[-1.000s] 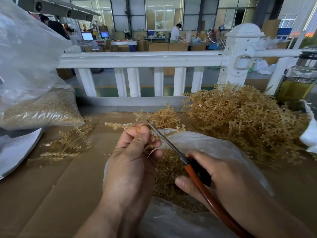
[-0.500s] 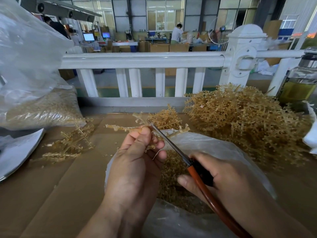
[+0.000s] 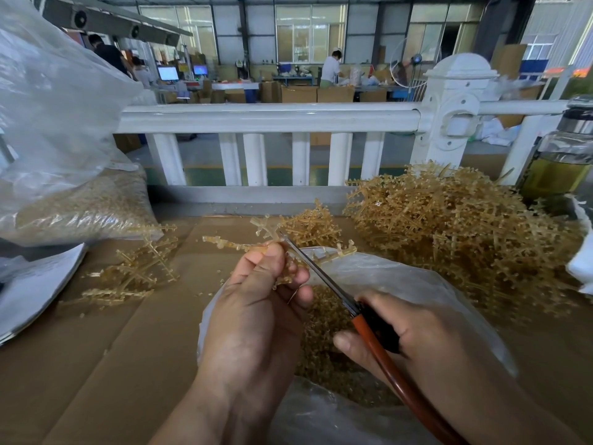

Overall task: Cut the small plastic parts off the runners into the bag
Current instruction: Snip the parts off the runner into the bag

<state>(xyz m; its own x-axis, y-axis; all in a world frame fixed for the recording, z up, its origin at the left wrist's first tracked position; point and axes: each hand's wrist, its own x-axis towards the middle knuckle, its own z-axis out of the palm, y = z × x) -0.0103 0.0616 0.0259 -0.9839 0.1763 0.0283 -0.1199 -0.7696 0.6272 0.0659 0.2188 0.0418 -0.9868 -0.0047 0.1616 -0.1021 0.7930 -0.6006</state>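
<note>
My left hand (image 3: 256, 303) pinches an amber plastic runner (image 3: 234, 244) with small parts on its branches, held above a clear plastic bag (image 3: 401, 277). My right hand (image 3: 414, 335) grips scissors (image 3: 321, 274) with red-brown handles. The blade tips lie against the runner just past my left fingertips. Cut amber parts (image 3: 324, 335) fill the bottom of the bag between my hands.
A big heap of uncut runners (image 3: 455, 232) lies at the right, a smaller clump (image 3: 308, 223) behind the bag. Trimmed runners (image 3: 134, 271) lie left on the cardboard. A full bag of parts (image 3: 80, 203), a white railing (image 3: 269, 120) and a jar (image 3: 558, 162) border the worktop.
The runner has shifted slightly in my left fingers and the scissor tips have stayed at it. Both hands have kept their places over the bag.
</note>
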